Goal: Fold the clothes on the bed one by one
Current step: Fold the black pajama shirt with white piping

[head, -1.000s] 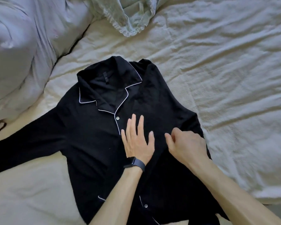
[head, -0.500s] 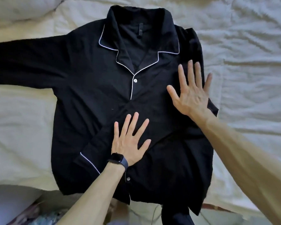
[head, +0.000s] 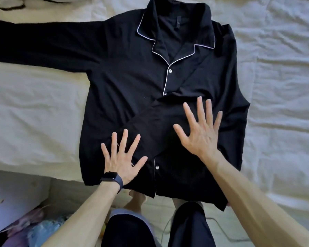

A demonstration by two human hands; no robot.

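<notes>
While lying on the bed, black shirt, left hand, right hand, 2 hands splayed flat, pressing it.

Black pajama shirt with white piping — cream bedsheet — dark watch.

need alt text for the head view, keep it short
The left hand and right hand, fingers spread, lie flat on a black shirt laid face up on a bed. The folded sleeve crosses its front; the other sleeve stretches out to the picture's left.
</notes>
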